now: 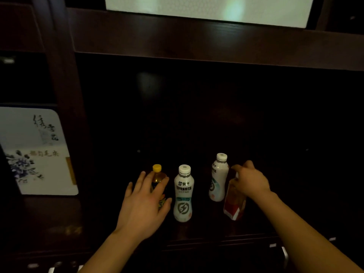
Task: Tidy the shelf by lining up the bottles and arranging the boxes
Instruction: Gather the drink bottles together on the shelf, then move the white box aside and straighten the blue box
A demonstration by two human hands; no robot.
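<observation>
The bottle line-up was under way on the dark shelf [197, 231]. The left hand [142, 205] curled loosely around the yellow-capped bottle [157, 175]; the right hand [250, 179] gripped the red bottle [234, 205] — tilted, needing straightening beside two white bottles [183, 194].

Four bottles on the shelf [197, 229] at lower centre, yellow-capped bottle [157, 175] leftmost, front milk bottle [183, 194] beside it, rear milk bottle [218, 178] right and further back, red-labelled bottle [234, 203] rightmost, box [37, 152] at far left.
</observation>
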